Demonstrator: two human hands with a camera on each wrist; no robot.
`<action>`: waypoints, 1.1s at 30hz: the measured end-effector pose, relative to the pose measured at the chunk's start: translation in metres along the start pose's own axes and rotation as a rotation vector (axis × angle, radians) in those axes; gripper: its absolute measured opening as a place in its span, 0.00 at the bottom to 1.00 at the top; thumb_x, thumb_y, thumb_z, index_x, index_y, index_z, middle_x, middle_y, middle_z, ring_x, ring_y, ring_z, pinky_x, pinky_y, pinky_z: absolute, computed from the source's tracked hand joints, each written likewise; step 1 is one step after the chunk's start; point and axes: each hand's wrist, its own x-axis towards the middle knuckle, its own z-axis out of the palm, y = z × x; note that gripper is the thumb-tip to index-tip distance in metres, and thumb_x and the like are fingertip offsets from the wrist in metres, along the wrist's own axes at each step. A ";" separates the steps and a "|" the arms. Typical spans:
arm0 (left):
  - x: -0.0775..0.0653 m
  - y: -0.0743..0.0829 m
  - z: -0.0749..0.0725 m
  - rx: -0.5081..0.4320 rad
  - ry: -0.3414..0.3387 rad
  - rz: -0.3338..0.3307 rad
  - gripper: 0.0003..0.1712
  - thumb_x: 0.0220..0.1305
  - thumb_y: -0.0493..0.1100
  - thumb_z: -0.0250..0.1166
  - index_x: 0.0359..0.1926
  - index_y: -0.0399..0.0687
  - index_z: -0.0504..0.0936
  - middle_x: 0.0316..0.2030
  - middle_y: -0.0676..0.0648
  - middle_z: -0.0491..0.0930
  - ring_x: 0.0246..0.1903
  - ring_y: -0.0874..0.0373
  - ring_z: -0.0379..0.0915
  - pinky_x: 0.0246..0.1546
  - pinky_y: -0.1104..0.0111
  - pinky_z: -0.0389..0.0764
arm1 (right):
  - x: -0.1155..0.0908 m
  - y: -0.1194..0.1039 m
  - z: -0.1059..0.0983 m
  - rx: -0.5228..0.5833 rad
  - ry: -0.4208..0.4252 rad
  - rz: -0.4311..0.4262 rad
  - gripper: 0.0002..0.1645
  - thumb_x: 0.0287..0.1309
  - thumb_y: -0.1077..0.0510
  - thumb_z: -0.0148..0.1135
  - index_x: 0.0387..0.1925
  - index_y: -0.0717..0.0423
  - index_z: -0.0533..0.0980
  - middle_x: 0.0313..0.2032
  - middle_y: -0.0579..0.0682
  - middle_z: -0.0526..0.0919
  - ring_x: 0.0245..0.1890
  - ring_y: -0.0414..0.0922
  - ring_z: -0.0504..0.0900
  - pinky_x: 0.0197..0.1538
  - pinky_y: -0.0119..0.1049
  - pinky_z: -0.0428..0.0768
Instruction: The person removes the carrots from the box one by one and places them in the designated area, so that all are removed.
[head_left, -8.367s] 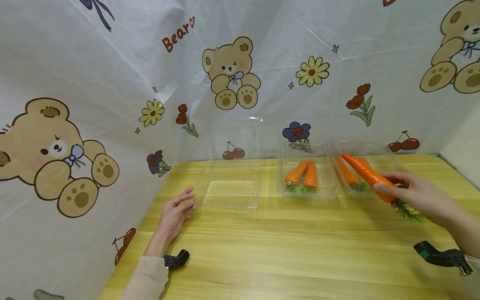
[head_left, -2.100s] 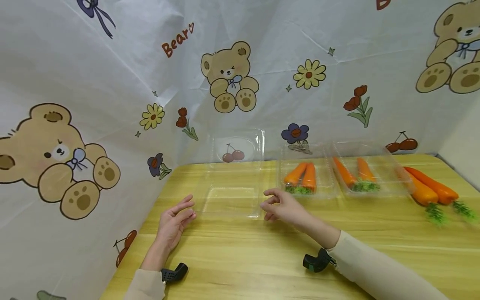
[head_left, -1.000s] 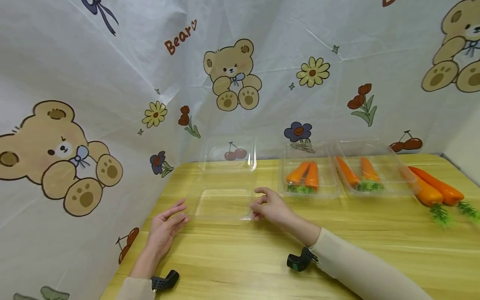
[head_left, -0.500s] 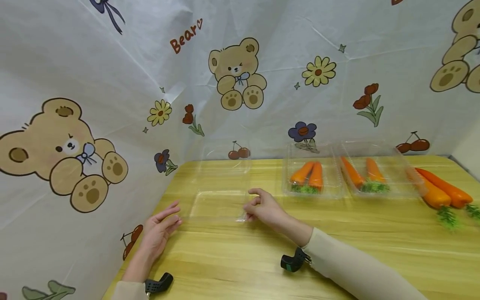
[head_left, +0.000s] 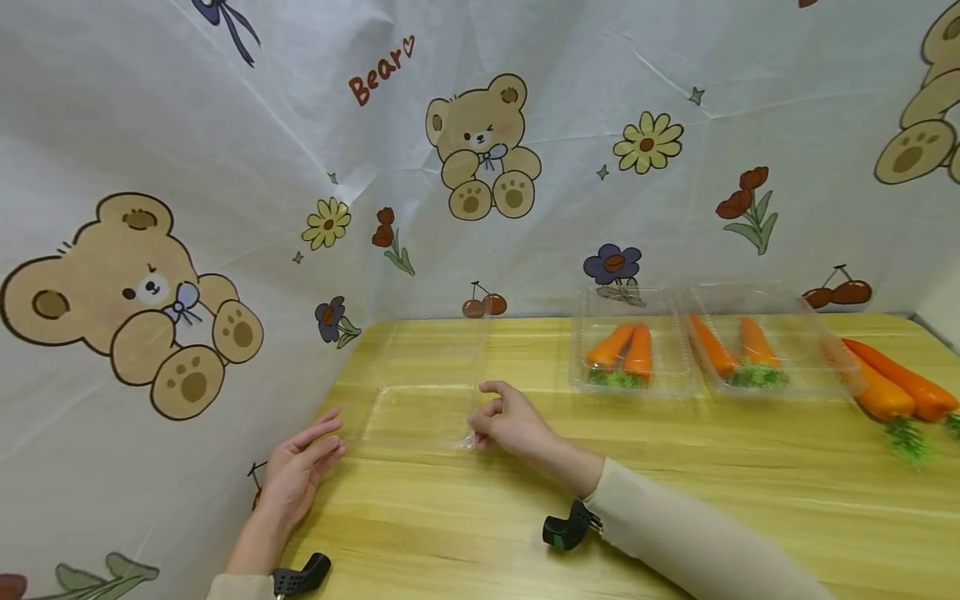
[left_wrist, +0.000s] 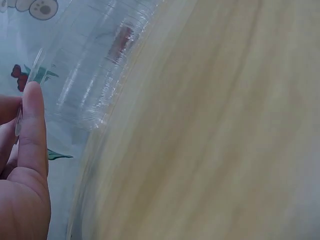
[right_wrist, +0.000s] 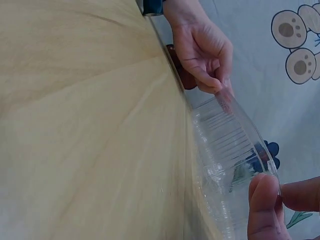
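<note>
A clear plastic clamshell box (head_left: 420, 417) with its lid up at the back stands at the left of the wooden table, with nothing inside. My left hand (head_left: 296, 475) pinches its left rim between thumb and fingers, as the left wrist view shows. On the opposite side, my right hand (head_left: 517, 425) pinches the rim near the front corner. In the right wrist view, both hands hold the box's rim (right_wrist: 250, 127) at its two ends.
Right of my hands, two more clear boxes hold orange carrots with green tops: a middle box (head_left: 670, 342) and a right box (head_left: 828, 371). Two loose carrots (head_left: 911, 379) lie beyond. A bear-print sheet (head_left: 555, 242) hangs behind and left of the table.
Earlier my right hand held a carrot near the right box; two carrots now lie beside it. Since then my right hand has gone to the left box, and both hands have shifted it left.
</note>
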 end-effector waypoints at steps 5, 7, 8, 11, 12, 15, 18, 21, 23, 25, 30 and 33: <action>-0.002 0.001 -0.007 -0.020 0.030 0.011 0.19 0.67 0.26 0.65 0.58 0.28 0.83 0.59 0.61 0.83 0.42 0.59 0.85 0.45 0.71 0.89 | 0.003 0.001 0.009 0.009 -0.008 -0.013 0.40 0.67 0.67 0.63 0.75 0.66 0.57 0.37 0.59 0.84 0.25 0.44 0.84 0.34 0.39 0.88; -0.003 0.001 -0.009 -0.032 0.039 0.014 0.18 0.66 0.26 0.65 0.57 0.27 0.83 0.57 0.61 0.84 0.40 0.59 0.86 0.44 0.71 0.89 | 0.005 0.002 0.012 0.009 -0.010 -0.016 0.40 0.67 0.67 0.64 0.75 0.66 0.57 0.36 0.58 0.84 0.25 0.44 0.84 0.34 0.39 0.88; -0.004 0.002 -0.010 -0.038 0.042 0.016 0.18 0.67 0.25 0.64 0.57 0.28 0.83 0.57 0.61 0.84 0.40 0.59 0.86 0.44 0.71 0.89 | 0.005 0.002 0.013 0.010 -0.012 -0.018 0.40 0.67 0.67 0.64 0.75 0.67 0.57 0.36 0.58 0.84 0.25 0.44 0.84 0.34 0.39 0.88; -0.005 0.003 -0.013 -0.053 0.050 0.020 0.16 0.67 0.25 0.63 0.55 0.31 0.85 0.56 0.61 0.85 0.39 0.60 0.86 0.44 0.72 0.89 | 0.007 0.002 0.017 0.014 -0.015 -0.024 0.40 0.67 0.67 0.63 0.75 0.67 0.57 0.36 0.58 0.84 0.24 0.44 0.84 0.33 0.39 0.88; -0.005 0.004 -0.014 -0.056 0.051 0.020 0.16 0.67 0.25 0.63 0.55 0.31 0.85 0.55 0.61 0.85 0.39 0.60 0.86 0.44 0.72 0.89 | 0.008 0.002 0.019 0.017 -0.015 -0.024 0.41 0.67 0.67 0.63 0.75 0.67 0.57 0.36 0.58 0.84 0.24 0.44 0.84 0.33 0.38 0.88; -0.006 0.005 -0.017 -0.060 0.060 0.017 0.16 0.68 0.26 0.63 0.54 0.33 0.86 0.55 0.62 0.85 0.39 0.60 0.86 0.45 0.72 0.89 | 0.011 0.002 0.023 0.024 -0.015 -0.022 0.41 0.67 0.67 0.63 0.75 0.67 0.57 0.36 0.59 0.84 0.24 0.44 0.84 0.33 0.38 0.88; -0.007 0.007 -0.020 -0.066 0.066 0.012 0.16 0.68 0.25 0.62 0.54 0.33 0.86 0.55 0.61 0.85 0.39 0.59 0.87 0.45 0.71 0.89 | 0.013 0.001 0.028 0.030 -0.018 -0.020 0.41 0.67 0.67 0.63 0.75 0.67 0.56 0.35 0.58 0.84 0.23 0.44 0.84 0.33 0.39 0.88; -0.007 0.008 -0.024 -0.077 0.066 0.011 0.16 0.68 0.25 0.62 0.55 0.33 0.86 0.55 0.60 0.85 0.40 0.59 0.87 0.45 0.71 0.89 | 0.015 0.002 0.034 0.035 -0.021 -0.021 0.41 0.67 0.67 0.63 0.75 0.68 0.56 0.34 0.57 0.83 0.23 0.44 0.84 0.33 0.38 0.88; -0.007 0.009 -0.026 -0.086 0.063 0.012 0.17 0.68 0.25 0.62 0.55 0.33 0.86 0.55 0.60 0.85 0.41 0.59 0.87 0.46 0.71 0.88 | 0.015 0.002 0.037 0.037 -0.020 -0.022 0.41 0.67 0.67 0.63 0.75 0.68 0.56 0.33 0.56 0.83 0.23 0.43 0.84 0.32 0.37 0.88; -0.007 0.010 -0.028 -0.098 0.064 0.009 0.17 0.68 0.25 0.62 0.55 0.33 0.86 0.55 0.60 0.85 0.40 0.59 0.87 0.46 0.71 0.88 | 0.015 0.002 0.040 0.041 -0.019 -0.023 0.41 0.67 0.67 0.63 0.75 0.67 0.56 0.33 0.56 0.83 0.23 0.43 0.84 0.32 0.36 0.88; -0.006 0.011 -0.032 -0.123 0.074 0.006 0.17 0.69 0.25 0.61 0.55 0.36 0.87 0.53 0.61 0.86 0.40 0.60 0.88 0.46 0.72 0.88 | 0.018 0.002 0.046 0.058 -0.007 -0.020 0.41 0.68 0.67 0.63 0.76 0.67 0.55 0.33 0.55 0.82 0.22 0.43 0.84 0.33 0.37 0.88; -0.004 0.011 -0.033 -0.125 0.079 0.008 0.17 0.70 0.25 0.61 0.55 0.38 0.87 0.53 0.61 0.86 0.41 0.60 0.87 0.46 0.72 0.88 | 0.020 0.002 0.048 0.067 -0.005 -0.018 0.41 0.68 0.67 0.63 0.76 0.67 0.55 0.33 0.55 0.82 0.22 0.42 0.83 0.33 0.38 0.88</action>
